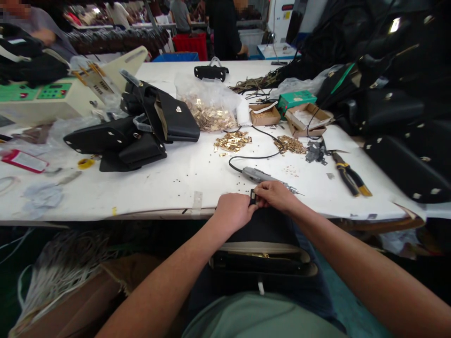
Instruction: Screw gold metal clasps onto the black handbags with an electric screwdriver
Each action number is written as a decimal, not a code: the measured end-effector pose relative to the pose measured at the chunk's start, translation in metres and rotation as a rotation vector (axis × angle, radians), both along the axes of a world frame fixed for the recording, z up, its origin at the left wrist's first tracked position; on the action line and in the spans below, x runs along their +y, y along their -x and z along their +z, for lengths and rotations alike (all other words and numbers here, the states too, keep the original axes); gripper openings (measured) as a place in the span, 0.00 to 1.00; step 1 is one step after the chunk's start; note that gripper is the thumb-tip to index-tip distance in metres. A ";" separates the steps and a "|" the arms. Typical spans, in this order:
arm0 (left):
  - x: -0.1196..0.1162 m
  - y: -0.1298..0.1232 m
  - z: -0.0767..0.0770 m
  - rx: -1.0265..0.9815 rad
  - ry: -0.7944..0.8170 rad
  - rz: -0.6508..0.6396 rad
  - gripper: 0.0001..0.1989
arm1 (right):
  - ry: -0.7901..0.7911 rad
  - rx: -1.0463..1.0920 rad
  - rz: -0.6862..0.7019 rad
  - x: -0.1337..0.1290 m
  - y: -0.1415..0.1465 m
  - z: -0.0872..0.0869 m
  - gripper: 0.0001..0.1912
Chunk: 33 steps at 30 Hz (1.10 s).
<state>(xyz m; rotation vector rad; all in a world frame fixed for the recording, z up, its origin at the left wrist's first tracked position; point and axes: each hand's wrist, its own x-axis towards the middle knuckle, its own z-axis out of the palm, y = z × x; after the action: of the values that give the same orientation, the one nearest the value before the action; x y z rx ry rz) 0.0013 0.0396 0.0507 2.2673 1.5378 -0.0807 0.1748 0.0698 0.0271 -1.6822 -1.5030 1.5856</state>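
Black and small, a tab [252, 197] sits pinched between our left hand [230, 212] and right hand [275, 196]. The fingers [262, 192] of both hands close narrowly on it from either side, so most of it is hidden, and we cannot tell exactly what it is. Our hands hover just over the near edge of the white surface [176, 188], above a black handbag [262, 263] lying on our lap, its cream band and gold zipper showing.

Just beyond our fingertips, a grey rotary tool [259, 175] lies on the surface, its black cord [253, 155] curving away behind it. Tiny dark studs [243, 187] are scattered near its tip. Farther on, two loose heaps of gold metal fittings [232, 141] [289, 145] lie apart, and more fill a clear plastic bag [207, 107] behind them. Two cardboard boxes [306, 119] [264, 114] stand near the bag, and yellow-and-black pliers [348, 174] lie to our right. Black handbags [169, 117] are stacked on the left of the surface, and more [398, 108] are piled along the right. Across the surface, a person [225, 33] stands with one hand resting at its far edge.
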 end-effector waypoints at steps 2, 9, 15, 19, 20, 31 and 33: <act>-0.003 0.004 -0.004 -0.049 -0.151 0.002 0.15 | -0.037 -0.038 0.021 0.002 0.000 -0.003 0.10; -0.011 0.013 -0.027 -0.262 -0.331 -0.085 0.05 | -0.100 -0.147 0.049 0.006 0.004 -0.011 0.11; -0.006 0.015 -0.026 -0.204 -0.313 -0.103 0.07 | -0.141 -0.262 0.088 0.010 0.010 0.003 0.09; -0.004 0.014 -0.025 -0.196 -0.308 -0.097 0.07 | -0.219 -0.352 0.060 0.005 0.012 0.008 0.06; -0.004 0.014 -0.025 -0.195 -0.307 -0.093 0.07 | -0.254 -0.365 0.040 0.001 0.012 0.006 0.08; -0.001 0.020 -0.037 -0.358 -0.299 -0.074 0.06 | -0.404 -0.340 0.083 -0.022 0.006 -0.006 0.09; 0.001 0.021 -0.041 -0.399 -0.294 -0.070 0.07 | -0.341 -0.357 0.080 -0.018 0.007 -0.005 0.08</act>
<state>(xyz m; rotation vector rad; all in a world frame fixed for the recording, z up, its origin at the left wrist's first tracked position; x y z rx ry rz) -0.0199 0.0404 0.0096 2.3681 1.3251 0.5791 0.1680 0.0516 0.0226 -1.7815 -1.9075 1.0184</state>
